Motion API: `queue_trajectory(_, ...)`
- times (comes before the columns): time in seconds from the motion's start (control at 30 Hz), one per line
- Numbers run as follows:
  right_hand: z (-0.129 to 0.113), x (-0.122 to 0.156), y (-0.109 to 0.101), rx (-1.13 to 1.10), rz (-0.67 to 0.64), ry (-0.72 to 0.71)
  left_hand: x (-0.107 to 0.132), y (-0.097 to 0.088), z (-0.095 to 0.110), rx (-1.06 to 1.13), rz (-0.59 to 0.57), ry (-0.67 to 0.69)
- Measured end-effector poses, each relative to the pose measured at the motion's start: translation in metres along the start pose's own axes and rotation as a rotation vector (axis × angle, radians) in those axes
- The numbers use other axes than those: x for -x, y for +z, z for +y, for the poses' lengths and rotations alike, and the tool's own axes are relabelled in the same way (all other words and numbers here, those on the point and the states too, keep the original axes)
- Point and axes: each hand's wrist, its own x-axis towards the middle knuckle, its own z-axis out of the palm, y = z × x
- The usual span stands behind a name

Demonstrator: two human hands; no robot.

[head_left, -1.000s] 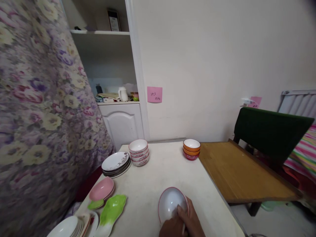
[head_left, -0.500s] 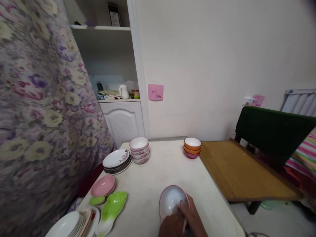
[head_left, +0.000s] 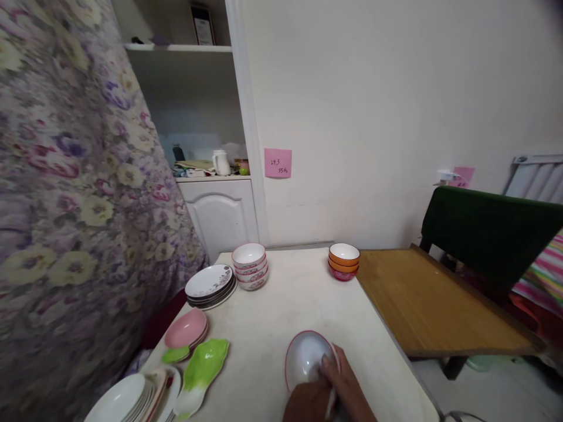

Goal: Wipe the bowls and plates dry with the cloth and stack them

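At far left a floral curtain (head_left: 92,187) is hanging beside the white table (head_left: 281,310), where nested white bowls (head_left: 118,398), pink oval dishes (head_left: 186,327), a green-and-white leaf-shaped dish (head_left: 204,360), a stack of dark-sided plates (head_left: 209,281) and four stacked patterned bowls (head_left: 250,266) are sitting along the left side. At the near edge, the left hand (head_left: 308,401) is curling low against a red-rimmed white bowl (head_left: 304,356); whether it is gripping anything is impossible to tell. The right hand (head_left: 347,381) is closing around the bowl's right side, thumb inside. The bowl is standing in front of the wearer, well apart from the orange and red bowls (head_left: 343,262) at the far right. With the thumb pressing on smooth glaze, the bowl could be slipping or tipping if that grip loosened; swinging the left arm wide could be knocking the leaf-shaped dish. On the wall, a pink note (head_left: 278,163) is showing "243" above "55" and an unclear character; another pink note (head_left: 461,177) farther right is staying illegible, and no brand is showing readably.
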Motion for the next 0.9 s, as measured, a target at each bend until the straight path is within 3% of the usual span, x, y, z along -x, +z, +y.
queue_trajectory(0.1, -0.007, -0.003, -0.005, 0.055, -0.006, -0.013, 0.009, -0.007, -0.028, -0.036, -0.024, 0.180)
queue_trajectory(0.17, -0.005, -0.004, -0.002, 0.057, 0.034, 0.009, 0.012, -0.009, -0.034, -0.063, -0.018, 0.162)
queue_trajectory(0.3, 0.009, -0.001, 0.010, -0.030, 0.101, 0.001, 0.003, 0.002, -0.008, -0.072, 0.023, -0.067)
queue_trajectory(0.37, 0.011, 0.000, 0.010, -0.076, 0.107, -0.016, -0.003, 0.008, 0.003, -0.029, 0.030, -0.106)
queue_trajectory(0.43, 0.007, -0.001, 0.005, -0.082, 0.071, -0.001, -0.004, 0.010, -0.002, 0.009, 0.013, -0.040)
queue_trajectory(0.57, -0.001, -0.007, -0.001, -0.018, 0.057, -0.001, 0.007, 0.001, -0.037, -0.091, 0.041, 0.215)
queue_trajectory(0.63, 0.001, -0.007, 0.002, 0.004, 0.104, -0.007, 0.011, -0.005, -0.040, -0.118, 0.036, 0.179)
queue_trajectory(0.77, 0.004, 0.000, 0.009, -0.047, 0.118, -0.002, 0.002, -0.019, -0.005, 0.026, -0.066, -0.124)
queue_trajectory(0.9, -0.007, 0.006, 0.007, -0.109, 0.025, -0.021, -0.011, -0.038, 0.021, 0.207, -0.218, -0.081)
